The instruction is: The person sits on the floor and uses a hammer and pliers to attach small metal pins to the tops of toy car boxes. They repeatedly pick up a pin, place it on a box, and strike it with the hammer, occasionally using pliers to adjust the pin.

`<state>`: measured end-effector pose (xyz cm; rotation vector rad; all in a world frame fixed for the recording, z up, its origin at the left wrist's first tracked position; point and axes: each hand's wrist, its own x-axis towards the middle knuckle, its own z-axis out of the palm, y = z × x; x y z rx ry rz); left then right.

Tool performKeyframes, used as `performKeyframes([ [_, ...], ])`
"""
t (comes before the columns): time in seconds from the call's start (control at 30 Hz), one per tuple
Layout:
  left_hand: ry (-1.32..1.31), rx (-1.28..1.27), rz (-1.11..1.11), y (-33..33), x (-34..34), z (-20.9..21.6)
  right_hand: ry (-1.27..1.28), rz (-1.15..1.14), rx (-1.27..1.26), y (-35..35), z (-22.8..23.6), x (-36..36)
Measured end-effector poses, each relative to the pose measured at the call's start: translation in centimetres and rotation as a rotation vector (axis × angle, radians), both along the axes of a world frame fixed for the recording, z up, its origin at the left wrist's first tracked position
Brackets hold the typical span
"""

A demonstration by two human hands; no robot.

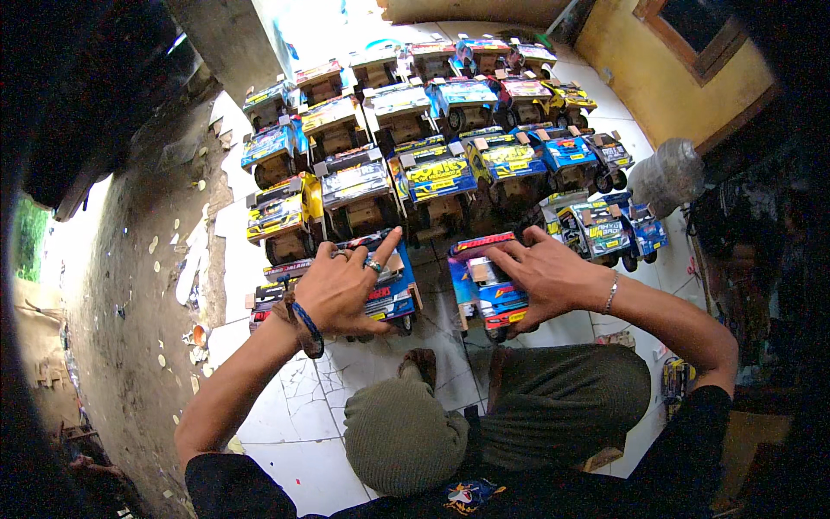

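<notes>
My left hand [341, 281] spans a blue toy truck [396, 290], with the thumb low at its near side and the index finger stretched along the top. Rings show on its fingers. Another toy truck, blue and red with a yellow plate [500, 298], is gripped by my right hand [546, 275], fingers over the roof and thumb at the near end. A strip of tile floor separates the two trucks. Part of a further toy truck [266, 303] shows to the left of my left hand. The undersides of both hands are hidden.
Beyond my hands, several rows of colourful toy trucks [437, 177] stand on white tiles [298, 406]. More toy trucks [598, 227] sit at the right beside a grey bundle [666, 177]. My knees [406, 437] are close below. Bare ground with scraps [160, 285] lies left.
</notes>
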<state>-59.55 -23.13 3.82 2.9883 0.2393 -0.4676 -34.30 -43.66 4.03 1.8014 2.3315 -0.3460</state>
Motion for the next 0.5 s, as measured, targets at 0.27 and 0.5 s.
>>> performKeyframes([
  [0.27, -0.064, -0.018, -0.043, -3.6, 2.6, 0.8, -0.022, -0.089, 0.021, -1.4, 0.0, 3.4],
  [0.5, -0.136, -0.081, -0.002, -6.5, 5.7, 0.1, -0.019, -0.205, -0.001, -0.6, 0.4, 5.2],
])
